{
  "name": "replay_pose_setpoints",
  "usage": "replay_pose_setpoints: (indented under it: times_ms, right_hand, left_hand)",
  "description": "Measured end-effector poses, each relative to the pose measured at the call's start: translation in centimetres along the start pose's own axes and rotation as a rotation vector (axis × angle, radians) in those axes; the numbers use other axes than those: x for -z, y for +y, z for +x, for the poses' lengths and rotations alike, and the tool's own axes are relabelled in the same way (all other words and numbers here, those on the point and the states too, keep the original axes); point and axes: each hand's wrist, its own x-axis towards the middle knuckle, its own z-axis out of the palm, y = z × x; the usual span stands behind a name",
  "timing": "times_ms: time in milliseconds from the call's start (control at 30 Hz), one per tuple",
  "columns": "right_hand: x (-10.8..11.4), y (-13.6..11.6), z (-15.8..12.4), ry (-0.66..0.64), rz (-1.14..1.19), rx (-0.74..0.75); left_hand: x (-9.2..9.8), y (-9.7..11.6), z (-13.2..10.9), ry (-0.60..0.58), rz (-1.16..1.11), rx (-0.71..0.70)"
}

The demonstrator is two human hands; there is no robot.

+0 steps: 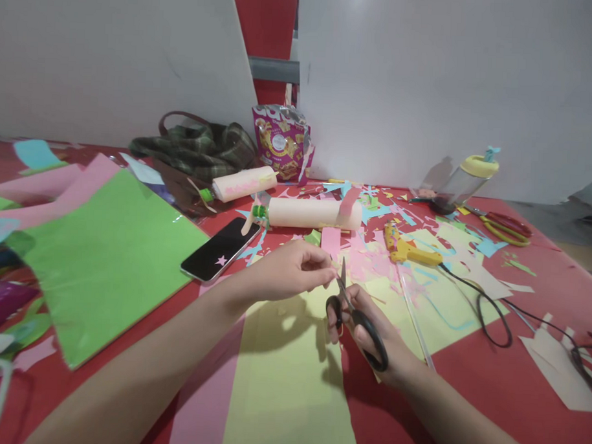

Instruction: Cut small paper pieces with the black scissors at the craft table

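My right hand [370, 322] grips a pair of scissors [373, 338] by its black handles, and the blades are parted and point away from me. Just left of the blades, my left hand [299, 271] is closed in a pinch. A tiny pinkish bit seems to show at its fingertips, too small to name. Yellow paper [290, 384] lies below both hands, overlapping a pink sheet [205, 381]. Beyond them a paper-wrapped tube [310, 214] with a green cap rests on its side.
A phone [222, 248] with a small pink star on it lies beside green sheets [105, 260]. To the right are a yellow glue gun [411, 252] with a black cord, a clear bottle [465, 186] and other scissors [507, 229]. Paper scraps surround a snack bag [282, 144] and second tube [243, 183].
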Motion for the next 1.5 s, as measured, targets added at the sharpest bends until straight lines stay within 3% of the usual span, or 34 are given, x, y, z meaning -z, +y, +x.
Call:
replay_pose_setpoints:
  times_ms: [700, 1500]
  right_hand:
    - [0.3, 0.4, 0.0, -0.035, 0.016, -0.005]
    - [0.7, 1.0, 0.2, -0.015, -0.044, -0.012]
  left_hand:
    - [0.5, -0.5, 0.1, -0.011, 0.146, -0.003]
    - [0.6, -0.4, 0.0, -0.002, 0.060, 0.030]
